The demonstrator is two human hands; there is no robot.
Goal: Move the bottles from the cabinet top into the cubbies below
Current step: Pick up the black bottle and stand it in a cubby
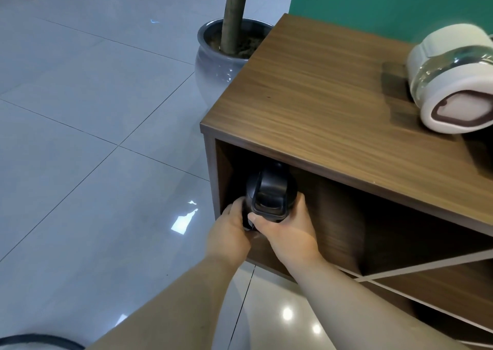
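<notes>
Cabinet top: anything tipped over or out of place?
Yes. The white-lidded bottle lies on its side at the right edge of the cabinet top, not upright. No spill shows.

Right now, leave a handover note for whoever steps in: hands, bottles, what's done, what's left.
Left hand and right hand both grip the black bottle, upright in the mouth of the top left cubby.
White-lidded clear bottle lies on its side on the cabinet top, far right.
Done: black bottle nearly placed, not released.
Left: let go, then move the white-lidded one down.
</notes>
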